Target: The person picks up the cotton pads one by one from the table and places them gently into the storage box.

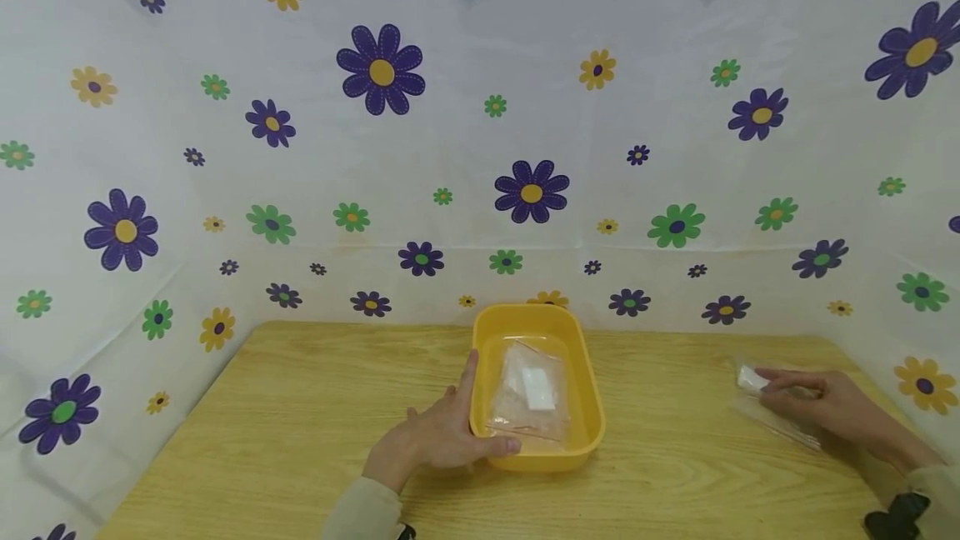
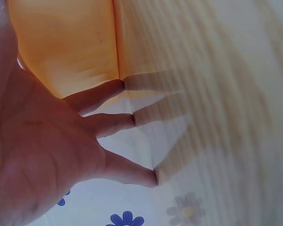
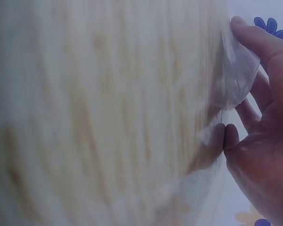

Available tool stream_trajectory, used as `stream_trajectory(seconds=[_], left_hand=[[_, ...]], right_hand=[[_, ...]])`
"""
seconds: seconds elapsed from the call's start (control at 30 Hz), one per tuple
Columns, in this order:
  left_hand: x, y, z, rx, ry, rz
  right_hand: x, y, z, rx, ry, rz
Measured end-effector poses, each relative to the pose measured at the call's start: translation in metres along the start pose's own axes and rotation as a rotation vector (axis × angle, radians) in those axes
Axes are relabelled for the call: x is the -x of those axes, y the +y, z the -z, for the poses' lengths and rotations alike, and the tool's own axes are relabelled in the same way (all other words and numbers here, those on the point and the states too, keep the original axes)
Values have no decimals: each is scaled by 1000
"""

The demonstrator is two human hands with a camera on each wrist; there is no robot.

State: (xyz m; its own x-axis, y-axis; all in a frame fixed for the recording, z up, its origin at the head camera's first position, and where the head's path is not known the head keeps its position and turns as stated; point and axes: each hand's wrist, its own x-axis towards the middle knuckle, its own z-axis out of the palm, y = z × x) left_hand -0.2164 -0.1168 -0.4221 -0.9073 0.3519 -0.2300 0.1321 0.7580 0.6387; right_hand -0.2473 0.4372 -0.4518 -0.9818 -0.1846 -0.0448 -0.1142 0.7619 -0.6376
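Observation:
A yellow plastic tray stands on the table, with clear plastic bags and a white rectangular piece lying in it. My left hand rests against the tray's left side, its thumb over the near rim. In the left wrist view, spread straight fingers touch the tabletop beside the tray. To the far right, my right hand holds a clear plastic bag with a white piece at its far end. In the right wrist view the bag bulges between thumb and fingers.
The wood-grain table reaches back to a white flower-print curtain, which hangs behind it and along both sides. A stretch of tabletop lies between the tray and my right hand.

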Motion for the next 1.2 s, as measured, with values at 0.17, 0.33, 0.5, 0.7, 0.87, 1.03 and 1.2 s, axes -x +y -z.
stream_trajectory(seconds=[0.17, 0.33, 0.5, 0.7, 0.87, 1.03, 1.2], left_hand=[[1, 0, 1, 0, -2, 0], [2, -1, 1, -8, 1, 4], [1, 0, 2, -3, -2, 1], [2, 0, 1, -13, -8, 7], [2, 0, 1, -8, -12, 12], [1, 0, 1, -14, -10, 8], [1, -1, 1, -13, -9, 2]], right_hand=[[0, -2, 0, -30, 9, 6], [1, -3, -3, -29, 42, 35], [2, -4, -5, -43, 84, 89], [2, -5, -5, -18, 103, 105], [4, -6, -8, 45, 139, 134], [4, -13, -6, 131, 182, 129], [2, -22, -7, 137, 224, 169]])
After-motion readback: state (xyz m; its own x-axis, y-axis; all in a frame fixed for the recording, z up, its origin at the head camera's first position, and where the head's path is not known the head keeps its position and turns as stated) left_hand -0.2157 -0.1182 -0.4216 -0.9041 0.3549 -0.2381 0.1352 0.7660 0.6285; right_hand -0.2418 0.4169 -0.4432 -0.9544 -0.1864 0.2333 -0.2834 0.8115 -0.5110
